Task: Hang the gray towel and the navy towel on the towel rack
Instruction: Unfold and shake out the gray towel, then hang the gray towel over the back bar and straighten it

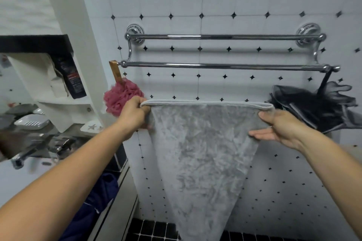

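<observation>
Gripped along its top hem by both hands, the gray towel [203, 152] is held spread and hanging free. The left hand [135, 112] is curled tight round the left corner, and the right edge is pinched by the right hand [278, 125] between the thumb and fairly straight fingers. Low under the left forearm the navy towel [101, 191] is seen bunched, not yet taken up. The first hanging is judged to be in hand. Beyond, the towel rack [215, 65] is fixed to the tiled wall, both bars bare and above the hem. The hem must be raised over the front bar and draped, kept between the pink puff [122, 97] and the black puff [313, 101].
</observation>
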`<state>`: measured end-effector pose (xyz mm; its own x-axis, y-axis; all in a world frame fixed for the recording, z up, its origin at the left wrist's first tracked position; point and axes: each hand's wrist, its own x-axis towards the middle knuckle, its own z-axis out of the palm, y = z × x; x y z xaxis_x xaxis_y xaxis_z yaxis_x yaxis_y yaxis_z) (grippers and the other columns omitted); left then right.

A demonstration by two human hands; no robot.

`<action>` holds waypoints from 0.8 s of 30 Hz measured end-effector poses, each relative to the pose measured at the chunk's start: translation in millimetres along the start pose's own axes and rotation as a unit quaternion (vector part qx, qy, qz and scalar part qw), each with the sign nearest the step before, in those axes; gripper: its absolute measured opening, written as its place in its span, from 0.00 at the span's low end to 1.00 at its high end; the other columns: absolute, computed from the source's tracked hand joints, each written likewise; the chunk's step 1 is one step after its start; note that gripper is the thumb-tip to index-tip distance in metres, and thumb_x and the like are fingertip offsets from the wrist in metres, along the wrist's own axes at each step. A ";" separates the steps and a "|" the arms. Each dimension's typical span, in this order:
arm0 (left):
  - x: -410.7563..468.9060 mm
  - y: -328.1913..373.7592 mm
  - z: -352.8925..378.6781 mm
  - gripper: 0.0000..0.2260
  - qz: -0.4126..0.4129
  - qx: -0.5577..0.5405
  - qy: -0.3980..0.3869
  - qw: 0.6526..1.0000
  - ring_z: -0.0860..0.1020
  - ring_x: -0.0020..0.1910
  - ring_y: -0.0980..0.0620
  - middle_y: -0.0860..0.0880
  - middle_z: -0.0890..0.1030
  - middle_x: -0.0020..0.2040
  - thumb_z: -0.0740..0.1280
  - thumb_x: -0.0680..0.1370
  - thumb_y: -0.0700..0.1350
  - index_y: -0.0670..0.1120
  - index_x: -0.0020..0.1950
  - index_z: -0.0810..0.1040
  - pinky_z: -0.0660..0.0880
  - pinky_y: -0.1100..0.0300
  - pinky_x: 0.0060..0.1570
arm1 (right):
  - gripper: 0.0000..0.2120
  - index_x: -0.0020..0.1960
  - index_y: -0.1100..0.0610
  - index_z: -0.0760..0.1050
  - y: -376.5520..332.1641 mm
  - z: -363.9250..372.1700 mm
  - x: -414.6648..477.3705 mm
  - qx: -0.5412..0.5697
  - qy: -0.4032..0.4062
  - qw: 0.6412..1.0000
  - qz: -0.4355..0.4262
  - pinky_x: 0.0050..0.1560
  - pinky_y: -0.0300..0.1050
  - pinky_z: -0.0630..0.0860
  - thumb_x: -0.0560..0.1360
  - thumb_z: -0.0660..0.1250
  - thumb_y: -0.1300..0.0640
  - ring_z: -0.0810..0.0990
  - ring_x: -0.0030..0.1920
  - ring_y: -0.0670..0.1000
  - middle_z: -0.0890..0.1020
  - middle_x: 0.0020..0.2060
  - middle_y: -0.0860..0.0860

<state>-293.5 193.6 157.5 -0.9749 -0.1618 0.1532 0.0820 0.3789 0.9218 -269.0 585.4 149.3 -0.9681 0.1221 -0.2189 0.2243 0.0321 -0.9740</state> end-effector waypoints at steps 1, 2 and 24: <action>-2.0 -5.7 6.9 0.08 -0.019 -0.037 0.005 0.999 0.77 0.41 0.41 0.43 0.76 0.39 0.60 0.80 0.35 0.45 0.43 0.73 0.83 0.49 0.33 | 0.05 0.53 0.56 0.75 8.8 1.7 1.6 0.015 0.011 1.000 0.001 0.32 0.47 0.83 0.81 0.63 0.56 0.86 0.39 0.62 0.84 0.48 0.57; -0.9 -6.2 12.7 0.09 -0.028 -0.068 0.021 0.997 0.76 0.40 0.42 0.44 0.75 0.37 0.60 0.80 0.35 0.45 0.42 0.74 0.83 0.50 0.33 | 0.05 0.53 0.57 0.76 10.8 2.9 5.5 0.031 0.024 0.999 -0.007 0.32 0.46 0.83 0.80 0.64 0.56 0.86 0.39 0.62 0.85 0.46 0.59; 197.3 72.9 67.0 0.05 0.006 -0.586 0.018 0.810 0.80 0.36 0.64 0.50 0.81 0.41 0.65 0.77 0.32 0.39 0.48 0.79 0.75 0.74 0.33 | 0.11 0.39 0.57 0.70 -131.6 26.1 154.8 0.410 0.172 0.866 -0.229 0.21 0.31 0.70 0.79 0.62 0.67 0.74 0.20 0.41 0.75 0.22 0.50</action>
<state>-493.8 250.4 231.1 -0.9676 -0.1987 0.1557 0.2523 -0.7412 0.6221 -451.3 574.2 242.1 -0.8119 0.5763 0.0939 -0.4660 -0.5427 -0.6988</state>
